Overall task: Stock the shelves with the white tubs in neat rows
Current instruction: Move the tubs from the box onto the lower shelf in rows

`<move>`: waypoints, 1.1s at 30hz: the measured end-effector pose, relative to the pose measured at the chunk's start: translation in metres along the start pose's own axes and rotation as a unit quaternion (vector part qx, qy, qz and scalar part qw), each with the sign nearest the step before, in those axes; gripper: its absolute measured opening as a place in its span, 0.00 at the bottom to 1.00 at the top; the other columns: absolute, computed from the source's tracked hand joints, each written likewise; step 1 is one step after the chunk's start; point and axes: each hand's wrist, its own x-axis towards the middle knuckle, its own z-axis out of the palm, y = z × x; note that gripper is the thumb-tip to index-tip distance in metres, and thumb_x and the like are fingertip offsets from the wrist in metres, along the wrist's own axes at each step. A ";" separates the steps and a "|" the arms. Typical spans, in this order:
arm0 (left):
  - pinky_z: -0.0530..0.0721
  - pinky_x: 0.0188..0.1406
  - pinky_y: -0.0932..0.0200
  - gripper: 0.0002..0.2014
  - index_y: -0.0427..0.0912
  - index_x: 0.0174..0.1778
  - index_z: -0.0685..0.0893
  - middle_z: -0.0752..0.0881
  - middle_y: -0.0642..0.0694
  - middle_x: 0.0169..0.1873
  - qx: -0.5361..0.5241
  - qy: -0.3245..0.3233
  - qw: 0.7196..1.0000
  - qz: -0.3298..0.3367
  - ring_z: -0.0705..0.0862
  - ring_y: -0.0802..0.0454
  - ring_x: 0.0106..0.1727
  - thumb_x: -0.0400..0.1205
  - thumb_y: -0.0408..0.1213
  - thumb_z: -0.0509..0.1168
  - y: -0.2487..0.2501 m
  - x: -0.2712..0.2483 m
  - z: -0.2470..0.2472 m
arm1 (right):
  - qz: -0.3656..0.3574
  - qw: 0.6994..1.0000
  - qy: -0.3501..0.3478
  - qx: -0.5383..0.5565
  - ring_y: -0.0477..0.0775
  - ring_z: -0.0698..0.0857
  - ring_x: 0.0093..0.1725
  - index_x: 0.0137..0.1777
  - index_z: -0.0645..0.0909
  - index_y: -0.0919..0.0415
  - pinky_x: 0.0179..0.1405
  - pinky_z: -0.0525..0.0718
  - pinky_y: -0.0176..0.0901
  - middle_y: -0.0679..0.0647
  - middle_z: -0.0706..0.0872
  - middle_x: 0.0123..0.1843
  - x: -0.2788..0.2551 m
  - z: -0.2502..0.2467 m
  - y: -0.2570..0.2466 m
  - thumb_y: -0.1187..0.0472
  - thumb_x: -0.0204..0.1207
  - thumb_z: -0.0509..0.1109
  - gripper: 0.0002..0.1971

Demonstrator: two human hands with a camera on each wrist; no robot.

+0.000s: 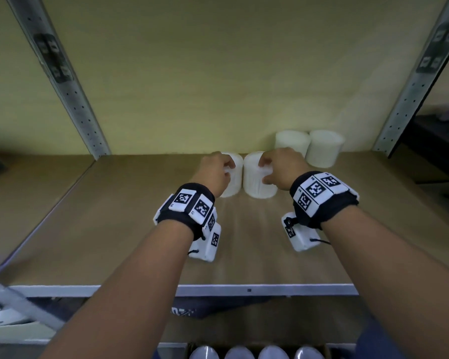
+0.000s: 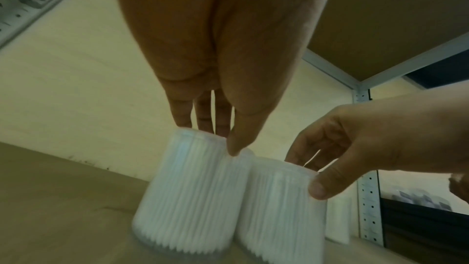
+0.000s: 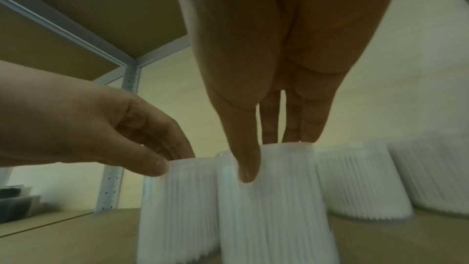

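**Two tubs held side by side on the shelf**

The left hand [image 1: 213, 172] grips the left tub [image 1: 232, 177] from above, fingers and thumb closed on its top rim. The right hand [image 1: 280, 168] holds the right tub [image 1: 257, 180] the same way. Both tubs stand upright on the brown shelf [image 1: 114, 216], just beside each other (perhaps touching). Two more white tubs [image 1: 309, 146] stand behind, near the back wall.
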 end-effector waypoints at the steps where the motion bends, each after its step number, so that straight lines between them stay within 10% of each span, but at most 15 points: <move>1: 0.73 0.53 0.65 0.14 0.40 0.61 0.85 0.83 0.40 0.60 0.000 0.000 1.000 0.004 0.82 0.45 0.61 0.81 0.27 0.62 -0.002 0.009 0.001 | -0.001 1.000 0.003 0.002 0.56 0.81 0.67 0.68 0.79 0.55 0.64 0.76 0.45 0.55 0.82 0.68 0.009 0.001 0.002 0.61 0.73 0.75 0.23; 24: 0.70 0.55 0.67 0.14 0.39 0.61 0.85 0.81 0.41 0.62 0.004 0.026 0.999 0.018 0.79 0.45 0.64 0.82 0.28 0.61 -0.022 0.102 0.023 | 0.008 1.000 0.026 -0.011 0.60 0.78 0.68 0.73 0.74 0.58 0.63 0.76 0.45 0.59 0.76 0.73 0.106 0.016 0.020 0.69 0.77 0.66 0.23; 33: 0.72 0.69 0.53 0.27 0.44 0.77 0.69 0.70 0.42 0.73 0.074 -0.117 0.990 0.008 0.73 0.44 0.72 0.81 0.42 0.66 0.003 0.081 -0.020 | 0.003 0.998 -0.011 0.069 0.60 0.66 0.80 0.84 0.53 0.60 0.78 0.67 0.48 0.59 0.61 0.83 0.058 -0.002 0.017 0.58 0.76 0.73 0.42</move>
